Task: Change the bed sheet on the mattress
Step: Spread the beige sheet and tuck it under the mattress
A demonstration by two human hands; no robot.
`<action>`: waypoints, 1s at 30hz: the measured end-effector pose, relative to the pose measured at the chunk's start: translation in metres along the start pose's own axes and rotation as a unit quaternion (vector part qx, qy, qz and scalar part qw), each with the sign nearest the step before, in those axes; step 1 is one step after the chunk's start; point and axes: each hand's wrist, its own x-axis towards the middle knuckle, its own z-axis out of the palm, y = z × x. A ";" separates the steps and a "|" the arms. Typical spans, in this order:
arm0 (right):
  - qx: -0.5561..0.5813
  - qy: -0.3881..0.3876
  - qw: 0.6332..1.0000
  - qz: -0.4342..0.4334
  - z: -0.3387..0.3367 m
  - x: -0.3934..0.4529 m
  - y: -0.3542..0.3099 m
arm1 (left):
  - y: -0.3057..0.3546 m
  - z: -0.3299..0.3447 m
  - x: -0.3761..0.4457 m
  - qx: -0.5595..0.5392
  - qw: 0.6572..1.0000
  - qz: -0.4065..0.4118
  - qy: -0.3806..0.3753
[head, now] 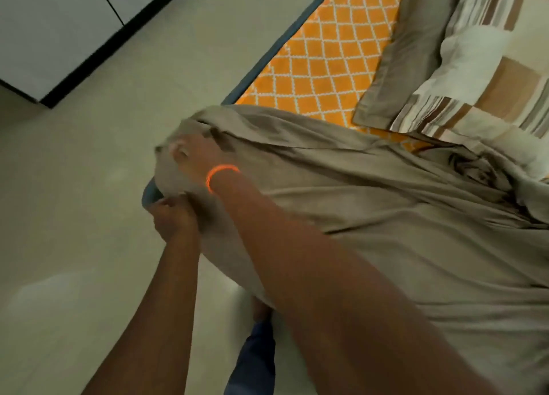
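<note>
A taupe bed sheet (401, 216) lies wrinkled over the near part of the mattress (323, 53), whose orange lattice-patterned top and blue-grey edge show beyond it. At the mattress corner, my right hand (190, 154), with an orange bangle on its wrist, grips a bunched fold of the sheet. Just below it, my left hand (172, 216) clutches the sheet's edge where it wraps the blue-grey corner. Both hands are blurred.
A pillow (490, 67) in a beige, brown and white patchwork case with a taupe border lies at the upper right. Pale tiled floor (74, 186) spreads to the left. A white cabinet with a dark base (59, 38) stands at the upper left. My leg (252, 359) shows below.
</note>
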 end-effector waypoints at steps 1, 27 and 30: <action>0.033 -0.022 0.999 0.012 -0.010 -0.019 -0.014 | -0.013 0.001 -0.002 0.005 1.000 -0.005 -0.014; 0.236 0.000 0.931 0.279 -0.032 -0.444 0.096 | -0.230 -0.006 -0.174 -0.035 0.972 -0.076 -0.219; 0.282 -0.057 0.914 0.285 -0.030 -0.473 0.093 | -0.245 -0.006 -0.184 -0.129 0.956 -0.118 -0.235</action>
